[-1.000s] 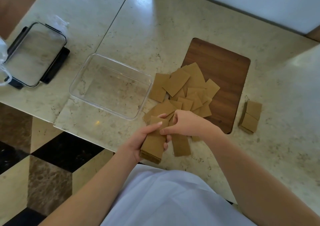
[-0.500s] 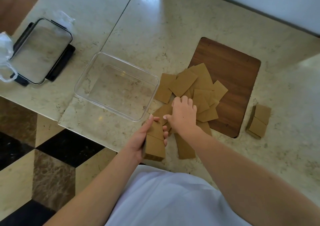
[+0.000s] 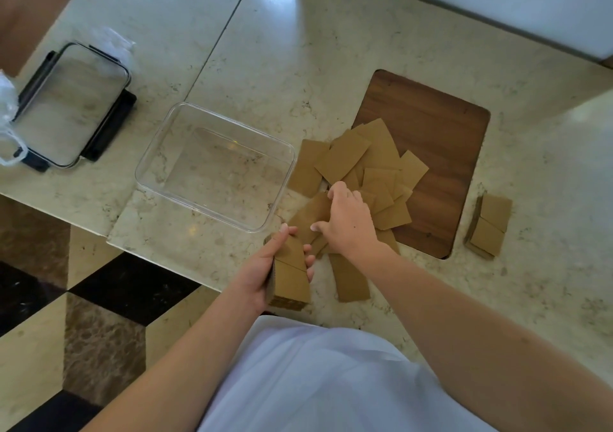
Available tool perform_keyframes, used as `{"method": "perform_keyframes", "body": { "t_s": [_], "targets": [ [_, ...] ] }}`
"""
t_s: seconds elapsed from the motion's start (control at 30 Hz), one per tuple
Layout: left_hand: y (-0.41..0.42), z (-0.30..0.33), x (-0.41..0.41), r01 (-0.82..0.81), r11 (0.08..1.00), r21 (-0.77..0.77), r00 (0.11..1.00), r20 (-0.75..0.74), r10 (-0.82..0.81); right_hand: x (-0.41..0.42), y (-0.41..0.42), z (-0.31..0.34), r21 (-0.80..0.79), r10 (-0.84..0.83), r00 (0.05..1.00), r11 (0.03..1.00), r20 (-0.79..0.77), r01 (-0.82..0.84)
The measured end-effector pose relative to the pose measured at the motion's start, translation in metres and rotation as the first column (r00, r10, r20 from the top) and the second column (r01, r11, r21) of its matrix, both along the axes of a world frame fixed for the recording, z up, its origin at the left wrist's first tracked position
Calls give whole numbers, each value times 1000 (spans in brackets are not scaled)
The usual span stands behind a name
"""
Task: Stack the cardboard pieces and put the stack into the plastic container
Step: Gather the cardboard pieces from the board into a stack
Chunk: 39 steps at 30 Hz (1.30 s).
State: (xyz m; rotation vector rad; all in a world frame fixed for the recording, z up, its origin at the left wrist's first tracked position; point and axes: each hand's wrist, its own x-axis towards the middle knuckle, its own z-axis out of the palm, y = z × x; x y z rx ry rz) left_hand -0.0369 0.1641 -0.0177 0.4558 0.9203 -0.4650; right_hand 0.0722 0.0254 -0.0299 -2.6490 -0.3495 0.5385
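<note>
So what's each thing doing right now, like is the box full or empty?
Plastic container: empty, open.
Lid: off, lying on the counter.
Stack in the left hand: cardboard stack gripped.
Right hand: fingers curled down on the loose cardboard pile, grip unclear.
Loose pile: scattered, overlapping, partly on the wooden board.
Small cardboard stack: stacked, alone on the counter.
Plastic bag: crumpled beside the lid.

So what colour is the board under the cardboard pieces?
Dark brown wood grain, on the wooden board, seen best in the head view.
</note>
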Motion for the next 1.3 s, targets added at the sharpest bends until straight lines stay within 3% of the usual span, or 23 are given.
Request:
{"method": "perform_keyframes", "body": {
  "t_s": [0.23, 0.37, 0.43, 0.7, 0.93, 1.07, 1.3],
  "targets": [
    [-6, 5, -7, 27, 999, 25, 1000, -10, -27, 14, -37, 11, 143, -121, 962, 977, -244, 160],
    [-12, 8, -5, 56, 998, 14, 998, -8, -56, 19, -63, 24, 280, -162, 794, 879, -586, 386],
    [-17, 9, -4, 70, 998, -6, 998, 0, -70, 17, -73, 33, 311, -166, 714, 816, -681, 487],
    [-31, 9, -2, 136, 991, -9, 991, 4, -136, -3, -89, 58, 391, -256, 759, 733, -599, 556],
    [-40, 14, -2, 196, 979, 61, 979, 50, -199, -13, -70, 63, 231, -138, 759, 905, -637, 358],
    [-42, 11, -2, 304, 943, 134, 938, 134, -321, -21, -52, 68, 238, -115, 732, 902, -672, 361],
    [-39, 13, -5, 284, 956, 76, 938, 182, -294, -22, -45, 72, 304, 108, 616, 926, -780, 223]
  ]
}}
